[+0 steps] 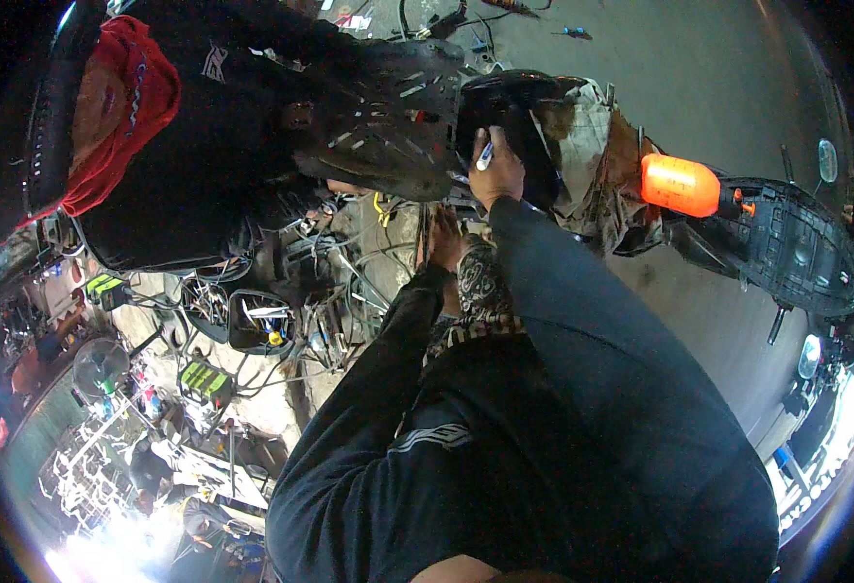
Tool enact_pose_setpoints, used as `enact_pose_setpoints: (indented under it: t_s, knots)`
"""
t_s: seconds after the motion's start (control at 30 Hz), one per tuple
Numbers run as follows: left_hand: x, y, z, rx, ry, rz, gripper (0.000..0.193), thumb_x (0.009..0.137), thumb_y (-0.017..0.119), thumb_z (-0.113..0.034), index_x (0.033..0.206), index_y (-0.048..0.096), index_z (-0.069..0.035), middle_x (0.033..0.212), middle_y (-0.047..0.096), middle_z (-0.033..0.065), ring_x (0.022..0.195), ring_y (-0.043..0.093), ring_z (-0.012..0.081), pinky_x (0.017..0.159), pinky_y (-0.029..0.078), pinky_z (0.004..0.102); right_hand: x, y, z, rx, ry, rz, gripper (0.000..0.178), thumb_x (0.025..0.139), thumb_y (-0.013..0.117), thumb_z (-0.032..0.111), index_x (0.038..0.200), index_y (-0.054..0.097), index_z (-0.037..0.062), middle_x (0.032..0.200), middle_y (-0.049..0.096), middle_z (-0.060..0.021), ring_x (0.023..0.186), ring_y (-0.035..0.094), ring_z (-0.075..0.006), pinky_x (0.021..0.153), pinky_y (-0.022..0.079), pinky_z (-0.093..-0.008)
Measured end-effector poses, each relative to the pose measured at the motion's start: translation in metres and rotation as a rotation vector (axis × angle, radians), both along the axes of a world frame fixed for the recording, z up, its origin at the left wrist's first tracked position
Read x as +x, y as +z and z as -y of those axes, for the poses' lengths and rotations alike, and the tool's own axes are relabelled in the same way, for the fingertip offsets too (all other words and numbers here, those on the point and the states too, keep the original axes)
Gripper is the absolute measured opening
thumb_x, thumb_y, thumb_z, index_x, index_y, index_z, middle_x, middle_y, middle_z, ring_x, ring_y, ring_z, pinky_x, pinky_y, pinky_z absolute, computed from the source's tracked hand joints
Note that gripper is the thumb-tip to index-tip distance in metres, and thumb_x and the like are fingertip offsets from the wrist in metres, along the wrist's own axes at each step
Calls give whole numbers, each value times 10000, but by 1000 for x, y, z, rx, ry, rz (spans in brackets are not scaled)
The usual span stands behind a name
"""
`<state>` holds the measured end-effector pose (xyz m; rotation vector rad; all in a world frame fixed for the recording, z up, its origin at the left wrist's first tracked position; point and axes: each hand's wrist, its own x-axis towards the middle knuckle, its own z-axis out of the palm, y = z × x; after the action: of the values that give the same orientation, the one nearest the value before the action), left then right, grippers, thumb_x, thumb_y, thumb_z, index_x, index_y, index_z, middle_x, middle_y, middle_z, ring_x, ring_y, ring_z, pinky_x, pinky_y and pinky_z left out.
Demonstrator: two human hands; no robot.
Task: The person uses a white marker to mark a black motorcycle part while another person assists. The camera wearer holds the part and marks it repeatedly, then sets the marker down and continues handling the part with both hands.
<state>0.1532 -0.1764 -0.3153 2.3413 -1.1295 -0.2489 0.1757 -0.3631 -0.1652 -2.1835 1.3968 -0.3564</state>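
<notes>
My right hand (497,175) lies against the edge of a glossy black panel (519,102), its fingers curled. A small white-and-blue object (485,156) shows at those fingers; its kind is too small to make out. Lower and a little to the left, my left hand (444,241) reaches in beside a narrow upright strip (422,238), and its fingertips are mostly hidden. To the left of both hands spreads a dark slotted plastic panel (388,121) with dust and small bits on it. A yellow hooked piece (381,210) sits just left of my left hand.
Another person in black clothing (208,146), with a red cloth (136,107), is at the left. An orange bottle (680,185) rests by a black plastic shell (791,243) at right. Cables, a tool bin (260,321) and green-and-black boxes (204,383) crowd the lower left.
</notes>
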Motion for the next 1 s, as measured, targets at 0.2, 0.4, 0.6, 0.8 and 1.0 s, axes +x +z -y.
enact_pose_setpoints:
  t_s: [0.2, 0.4, 0.6, 0.8, 1.0]
  knots:
    - [-4, 42, -6, -204, 210, -548, 325, 1030, 520, -297, 1129, 607, 0, 1004, 656, 228, 953, 631, 372, 832, 482, 468, -1, 1, 3, -44, 26, 13, 342, 1024, 447, 384, 1156, 560, 90, 930, 684, -259, 863, 654, -471, 742, 520, -544]
    - [4, 88, 10, -420, 421, -778, 482, 998, 532, -466, 1109, 658, -15, 826, 659, 128, 723, 611, 264, 682, 471, 378, -11, -6, 2, -34, 138, 16, 396, 1020, 467, 383, 1218, 608, 71, 1090, 662, -289, 932, 654, -466, 788, 534, -524]
    - [22, 106, 73, -246, 777, -1036, 666, 895, 599, -659, 980, 710, -8, 646, 540, 73, 555, 539, 185, 500, 428, 384, -10, -4, 16, 175, 26, 288, 471, 1027, 478, 417, 1204, 624, 6, 1180, 646, -283, 1054, 636, -447, 863, 520, -492]
    - [8, 90, 90, -238, 616, -441, 587, 972, 502, -550, 919, 685, 5, 800, 667, 256, 734, 637, 452, 643, 468, 538, -101, 8, 43, 394, 203, 852, 303, 1029, 576, 270, 1207, 600, 26, 871, 635, -33, 789, 601, -88, 718, 495, -259]
    - [-79, 136, 58, 70, 1, -344, 364, 967, 537, -377, 1025, 706, -60, 994, 691, 215, 971, 649, 409, 840, 501, 496, -200, 20, 62, 541, 305, 706, 314, 1042, 538, 308, 1203, 557, 39, 905, 661, -72, 750, 628, -127, 697, 534, -295]
